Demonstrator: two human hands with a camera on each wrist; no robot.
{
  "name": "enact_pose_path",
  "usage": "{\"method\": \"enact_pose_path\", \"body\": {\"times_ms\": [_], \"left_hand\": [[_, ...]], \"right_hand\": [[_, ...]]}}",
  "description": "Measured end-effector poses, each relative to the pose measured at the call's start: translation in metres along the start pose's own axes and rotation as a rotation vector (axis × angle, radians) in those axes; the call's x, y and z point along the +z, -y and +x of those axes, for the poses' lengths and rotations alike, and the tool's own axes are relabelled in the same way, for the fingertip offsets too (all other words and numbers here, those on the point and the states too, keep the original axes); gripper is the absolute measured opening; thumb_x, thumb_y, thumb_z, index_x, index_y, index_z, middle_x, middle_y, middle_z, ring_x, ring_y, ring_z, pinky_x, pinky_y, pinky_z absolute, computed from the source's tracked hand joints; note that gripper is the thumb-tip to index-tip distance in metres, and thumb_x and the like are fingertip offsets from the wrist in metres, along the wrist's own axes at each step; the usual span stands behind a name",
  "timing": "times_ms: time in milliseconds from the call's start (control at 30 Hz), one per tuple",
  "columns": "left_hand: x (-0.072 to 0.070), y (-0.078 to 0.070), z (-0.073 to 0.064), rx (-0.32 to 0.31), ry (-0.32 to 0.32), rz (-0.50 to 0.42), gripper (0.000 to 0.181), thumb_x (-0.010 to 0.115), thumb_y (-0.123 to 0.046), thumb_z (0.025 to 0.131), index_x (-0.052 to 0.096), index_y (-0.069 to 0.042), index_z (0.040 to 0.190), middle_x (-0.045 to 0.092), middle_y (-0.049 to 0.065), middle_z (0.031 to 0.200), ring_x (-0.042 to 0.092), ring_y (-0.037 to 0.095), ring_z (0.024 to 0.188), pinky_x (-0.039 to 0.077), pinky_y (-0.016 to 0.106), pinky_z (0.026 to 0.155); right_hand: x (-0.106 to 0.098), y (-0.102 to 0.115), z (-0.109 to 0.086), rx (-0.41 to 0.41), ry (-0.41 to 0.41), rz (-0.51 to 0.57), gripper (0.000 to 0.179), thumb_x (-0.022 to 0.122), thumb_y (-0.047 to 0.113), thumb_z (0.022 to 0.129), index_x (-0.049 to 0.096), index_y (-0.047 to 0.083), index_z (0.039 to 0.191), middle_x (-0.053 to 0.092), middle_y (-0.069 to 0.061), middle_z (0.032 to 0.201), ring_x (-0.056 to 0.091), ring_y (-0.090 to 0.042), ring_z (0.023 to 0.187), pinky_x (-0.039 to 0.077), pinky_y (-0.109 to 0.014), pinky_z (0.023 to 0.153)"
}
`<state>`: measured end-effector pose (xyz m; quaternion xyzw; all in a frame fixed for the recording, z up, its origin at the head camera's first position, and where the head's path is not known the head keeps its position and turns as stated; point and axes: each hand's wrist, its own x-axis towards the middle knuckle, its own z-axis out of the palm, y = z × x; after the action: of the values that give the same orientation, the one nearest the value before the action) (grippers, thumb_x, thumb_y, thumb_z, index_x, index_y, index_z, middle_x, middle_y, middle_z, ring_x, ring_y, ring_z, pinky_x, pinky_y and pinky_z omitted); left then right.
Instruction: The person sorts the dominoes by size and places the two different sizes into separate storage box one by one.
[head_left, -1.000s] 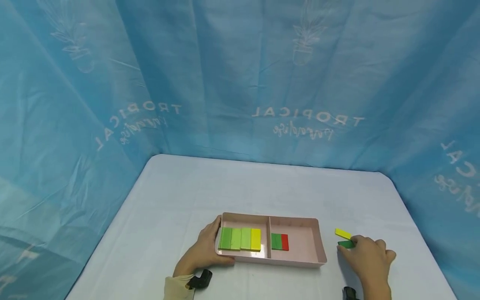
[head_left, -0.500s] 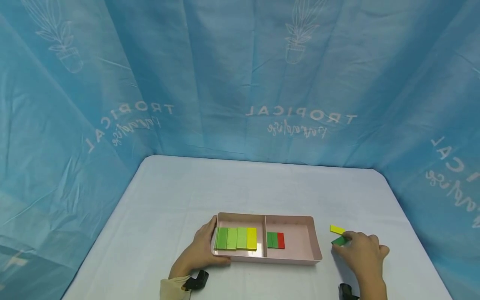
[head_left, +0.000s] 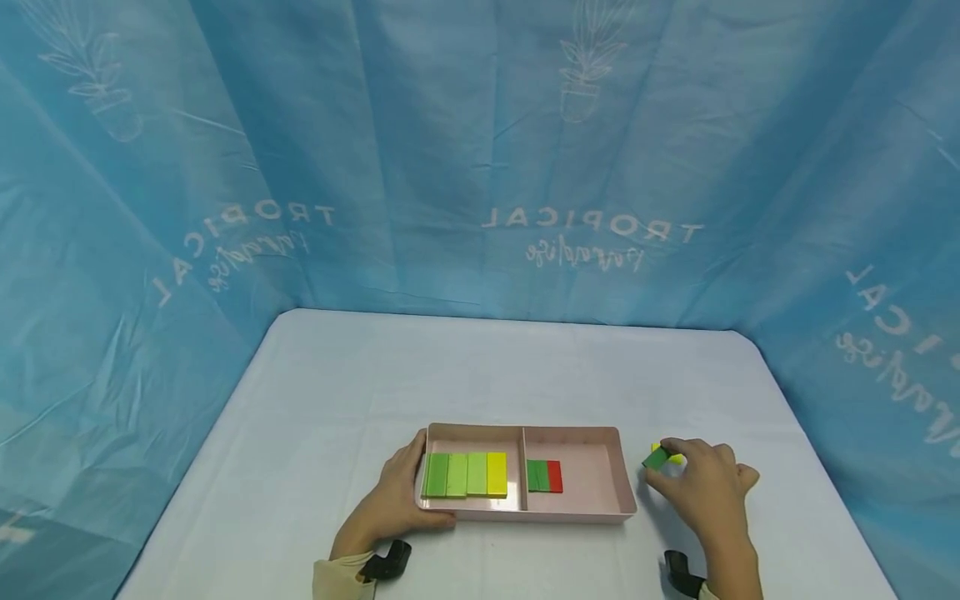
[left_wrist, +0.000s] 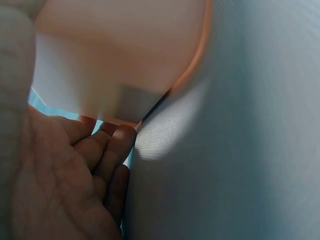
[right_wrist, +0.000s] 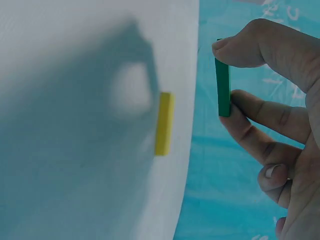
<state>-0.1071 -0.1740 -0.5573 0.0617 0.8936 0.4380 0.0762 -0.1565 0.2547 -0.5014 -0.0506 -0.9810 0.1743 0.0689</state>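
My left hand [head_left: 397, 496] grips the left end of a pink two-compartment box [head_left: 540, 517], thumb along the front wall; in the left wrist view its fingertips meet the box's lower edge. The left compartment has a row of green, light green and yellow blocks [head_left: 497, 475]. In the right one lie green blocks [head_left: 537, 476] beside a red block [head_left: 555, 476]. Raised over the table to the right of the box, my right hand [head_left: 701, 492] pinches a flat green block [right_wrist: 223, 87] between thumb and fingertips. A loose yellow block [right_wrist: 164, 124] lies below, partly hidden in the head view.
A white cloth covers the table [head_left: 480, 367]. Blue curtains [head_left: 420, 167] with printed lettering enclose its back and sides. Black wrist straps [head_left: 386, 560] show at both wrists.
My right hand has lifted the green block off the table and moved slightly left with it, tilting it. The head view has shifted a little; my left hand stays on the box.
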Motion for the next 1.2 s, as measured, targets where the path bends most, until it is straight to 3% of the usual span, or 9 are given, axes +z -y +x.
{"method": "enact_pose_path", "body": {"times_ms": [167, 367, 1200], "left_hand": [[0.0, -0.003, 0.001, 0.004, 0.021, -0.008, 0.145, 0.094, -0.054, 0.058, 0.006, -0.005, 0.162, 0.025, 0.014, 0.165, 0.023, 0.036, 0.15, 0.015, 0.059, 0.122], [0.0, -0.003, 0.0, -0.018, 0.016, -0.007, 0.145, 0.094, -0.055, 0.059, 0.005, -0.006, 0.162, 0.024, 0.015, 0.165, 0.021, 0.039, 0.151, 0.019, 0.062, 0.12], [0.0, -0.004, 0.0, 0.001, 0.001, -0.001, 0.146, 0.096, -0.051, 0.057, 0.008, 0.0, 0.161, 0.027, 0.018, 0.163, 0.024, 0.04, 0.149, 0.02, 0.064, 0.118]], "right_hand": [[-0.002, 0.006, 0.001, -0.071, -0.062, 0.038, 0.05, 0.09, 0.026, 0.067, 0.074, 0.002, 0.108, 0.069, -0.027, 0.109, 0.049, -0.04, 0.094, 0.023, -0.062, 0.078], [-0.004, 0.012, 0.004, -0.131, -0.098, 0.062, 0.046, 0.089, 0.025, 0.067, 0.075, 0.005, 0.107, 0.071, -0.023, 0.108, 0.049, -0.039, 0.096, 0.023, -0.061, 0.078], [-0.006, 0.027, 0.009, -0.271, -0.196, 0.123, 0.042, 0.093, 0.024, 0.065, 0.076, 0.009, 0.101, 0.074, -0.017, 0.103, 0.05, -0.034, 0.094, 0.02, -0.057, 0.075]]}}
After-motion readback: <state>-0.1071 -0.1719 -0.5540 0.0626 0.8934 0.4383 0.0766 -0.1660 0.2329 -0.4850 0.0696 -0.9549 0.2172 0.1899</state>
